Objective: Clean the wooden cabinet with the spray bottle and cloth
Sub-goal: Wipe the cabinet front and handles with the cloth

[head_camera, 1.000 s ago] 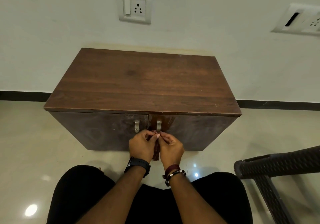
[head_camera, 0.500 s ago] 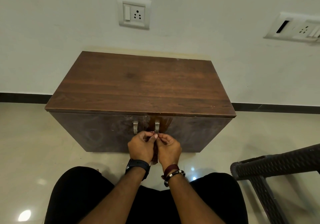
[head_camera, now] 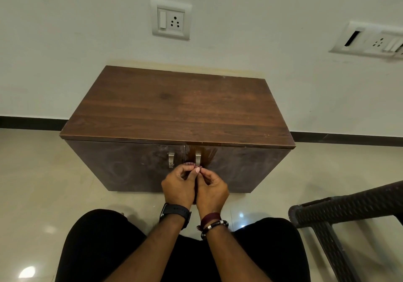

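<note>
while both hands pinch a dark cloth with curled fingers, the cabinet edge sits just beyond — chair at right.

Both forearms reach forward from the lap, wrists close together. The left hand, a dark watch on its wrist, and the right hand, wearing bracelets, meet with fingers curled inward and fingertips touching, pinching something small and dark between them that cannot be made out clearly.
</note>
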